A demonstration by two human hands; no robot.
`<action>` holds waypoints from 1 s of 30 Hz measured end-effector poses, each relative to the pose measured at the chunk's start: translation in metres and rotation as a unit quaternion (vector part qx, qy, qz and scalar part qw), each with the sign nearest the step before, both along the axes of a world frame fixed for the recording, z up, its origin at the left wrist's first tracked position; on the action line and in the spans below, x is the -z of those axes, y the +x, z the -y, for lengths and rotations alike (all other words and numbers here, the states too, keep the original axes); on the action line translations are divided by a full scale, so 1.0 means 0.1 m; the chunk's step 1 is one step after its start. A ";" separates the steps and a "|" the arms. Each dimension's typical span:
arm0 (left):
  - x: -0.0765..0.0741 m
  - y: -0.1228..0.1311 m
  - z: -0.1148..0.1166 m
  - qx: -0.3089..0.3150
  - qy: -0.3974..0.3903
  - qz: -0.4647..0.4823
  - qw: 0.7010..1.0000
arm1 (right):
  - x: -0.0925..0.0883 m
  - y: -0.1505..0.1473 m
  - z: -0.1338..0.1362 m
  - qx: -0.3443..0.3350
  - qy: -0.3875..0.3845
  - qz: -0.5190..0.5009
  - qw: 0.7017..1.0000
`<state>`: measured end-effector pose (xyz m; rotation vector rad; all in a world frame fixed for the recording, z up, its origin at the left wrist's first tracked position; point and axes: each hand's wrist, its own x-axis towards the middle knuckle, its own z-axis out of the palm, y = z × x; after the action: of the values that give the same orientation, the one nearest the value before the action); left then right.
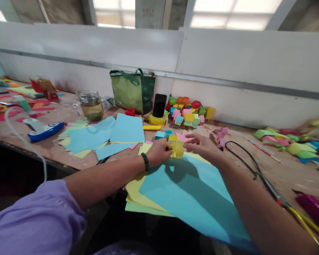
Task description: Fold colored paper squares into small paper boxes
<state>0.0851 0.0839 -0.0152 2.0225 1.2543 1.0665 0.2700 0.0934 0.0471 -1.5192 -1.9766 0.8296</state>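
Note:
My left hand (161, 153), with a green beaded bracelet (145, 162) at its wrist, pinches a small folded yellow paper piece (177, 150) by its left side. On the right side of this paper, my right hand (202, 146) has its fingers apart. Whether its fingertips touch the paper I cannot tell. Large blue paper sheets (186, 198) lie under both hands, over yellow and green sheets (138, 198). Just beyond the hands are small blue paper boxes (168, 134) and pink paper (181, 136).
Behind stand a phone (160, 105) on a yellow holder, a green bag (133, 90), a glass jar (90, 106) and piled colourful paper cubes (187, 113). Scissors (273, 193) lie right; a blue glue gun (45, 131) lies left, near more blue paper (127, 127). A white wall panel (244, 60) closes the back.

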 end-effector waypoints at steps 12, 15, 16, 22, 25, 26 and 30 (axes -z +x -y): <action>0.02 0.04 0.02 0.001 0.030 -0.018 0.999 | 0.51 -0.12 -0.16 -0.057 -0.108 -0.064 0.990; 0.03 0.04 0.00 -0.016 0.019 -0.002 1.000 | 0.53 -0.12 -0.19 -0.056 -0.077 -0.046 0.994; 0.03 0.03 -0.02 -0.020 0.012 0.004 1.000 | 0.52 -0.12 -0.19 -0.056 -0.066 -0.040 0.995; 0.06 -0.02 -0.09 -0.013 -0.067 0.055 0.996 | 0.37 -0.11 -0.08 -0.026 0.011 -0.003 1.000; 0.06 -0.02 -0.10 -0.012 -0.103 0.090 0.991 | 0.31 -0.10 -0.03 -0.031 0.041 0.016 0.999; 0.06 -0.02 -0.10 -0.014 -0.113 0.101 0.988 | 0.31 -0.11 -0.02 -0.037 0.044 0.020 0.998; 0.03 -0.01 -0.09 -0.016 -0.146 0.132 0.980 | 0.31 -0.12 -0.04 -0.061 0.028 0.011 0.998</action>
<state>0.0841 0.0927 -0.0184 1.5909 1.2256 1.0548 0.2579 0.0969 0.0158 -1.3935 -2.1070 0.8027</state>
